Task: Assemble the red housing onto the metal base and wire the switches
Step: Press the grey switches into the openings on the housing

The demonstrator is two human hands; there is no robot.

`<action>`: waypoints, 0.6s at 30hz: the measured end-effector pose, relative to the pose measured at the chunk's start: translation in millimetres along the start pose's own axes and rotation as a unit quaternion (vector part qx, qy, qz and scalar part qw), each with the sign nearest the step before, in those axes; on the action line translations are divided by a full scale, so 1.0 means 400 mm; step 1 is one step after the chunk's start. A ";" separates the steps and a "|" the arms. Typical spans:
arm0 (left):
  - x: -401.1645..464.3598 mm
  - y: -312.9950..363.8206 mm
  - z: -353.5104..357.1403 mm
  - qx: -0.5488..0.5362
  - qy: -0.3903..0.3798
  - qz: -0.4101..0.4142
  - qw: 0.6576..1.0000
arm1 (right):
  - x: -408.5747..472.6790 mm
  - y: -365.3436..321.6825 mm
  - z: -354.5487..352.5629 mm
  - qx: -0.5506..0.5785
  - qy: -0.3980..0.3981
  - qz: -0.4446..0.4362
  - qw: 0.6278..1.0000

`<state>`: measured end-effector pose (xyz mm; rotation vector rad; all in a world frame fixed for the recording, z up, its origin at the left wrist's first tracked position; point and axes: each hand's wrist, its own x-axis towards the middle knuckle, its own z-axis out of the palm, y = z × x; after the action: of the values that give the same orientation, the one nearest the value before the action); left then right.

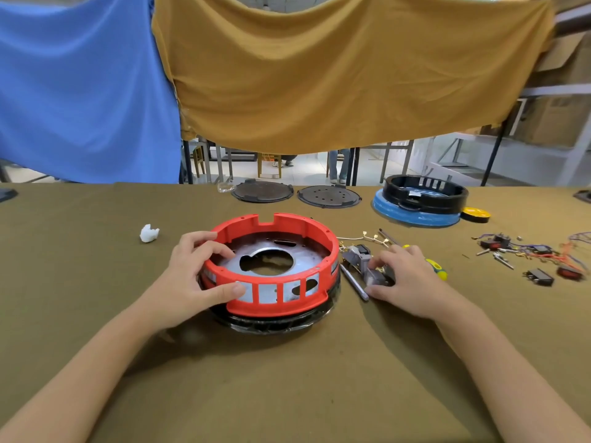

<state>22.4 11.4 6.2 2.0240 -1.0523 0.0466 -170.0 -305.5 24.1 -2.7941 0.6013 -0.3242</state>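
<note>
- Currently the red housing (271,266) sits on the metal base (267,262), centre of the desk (287,378); a black ring shows under its near edge.
- Left hand (188,282) grips the housing's left wall: fingers curled over the rim, thumb pressed on the slotted outer face.
- Right hand (406,279) lies just right of the housing, fingers curled down onto a grey switch block (367,266). I judge it a pinch, though the fingertips partly hide the contact.
- Key relation: the block lies directly right of the housing, close to its wall, so the right hand is the nearer one. The block's long axis runs away from me and leftward.
- A grey rod (353,282) lies between housing and block, roughly parallel to the block; I judge it may snag a sideways carry.
- A yellow-green screwdriver (436,268) lies under the right hand's far side.
- Loose switches and wires (527,257) lie well apart, far right.
- Two dark discs (294,193) and a black ring on a blue base (422,203) sit at the far edge.
- A white wad (149,233) is to the left.
</note>
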 end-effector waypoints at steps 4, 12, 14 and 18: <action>0.002 -0.001 0.007 0.001 0.026 0.015 1.000 | -0.006 0.002 -0.005 0.115 0.020 -0.007 0.993; -0.008 0.010 0.012 0.050 0.059 0.073 0.994 | -0.027 -0.059 -0.027 0.802 -0.083 -0.004 0.591; -0.009 0.013 0.012 0.057 0.055 0.090 0.993 | -0.022 -0.084 -0.023 0.819 -0.128 -0.023 0.559; -0.011 0.017 0.000 0.071 0.060 0.102 0.990 | 0.001 -0.153 -0.025 0.810 -0.171 -0.057 0.558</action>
<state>14.9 12.1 8.9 2.0039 -1.2040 0.3569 -149.8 -253.8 52.2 -0.9597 -0.1096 -0.1522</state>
